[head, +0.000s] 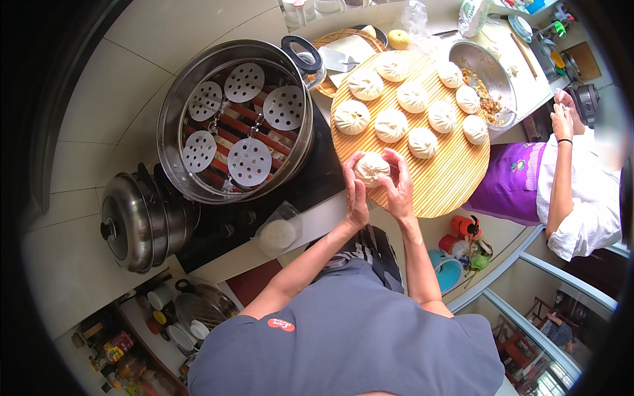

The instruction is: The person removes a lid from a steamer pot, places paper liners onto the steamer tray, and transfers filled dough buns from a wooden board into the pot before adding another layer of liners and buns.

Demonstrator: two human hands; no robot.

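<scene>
Between my two hands sits a pleated dough bun (371,169), at the near left edge of a round ribbed tray (446,183). My left hand (355,190) cups its left side. My right hand (399,185) curves around its right side, thumb and fingers against the dough. Several more pleated buns (391,125) stand on the tray beyond. To the left, a large round steamer (173,163) holds several perforated white paper rounds (249,162) over reddish slats. A clear plastic bag (280,232) with white rounds lies on the counter edge near my left forearm.
A metal bowl of filling (505,94) stands behind the tray. Stacked lidded pots (133,222) are at the left. A flat metal scraper (339,58) lies on a board behind. Another person (562,163) in a purple apron works at the right. A fire extinguisher (464,225) stands below.
</scene>
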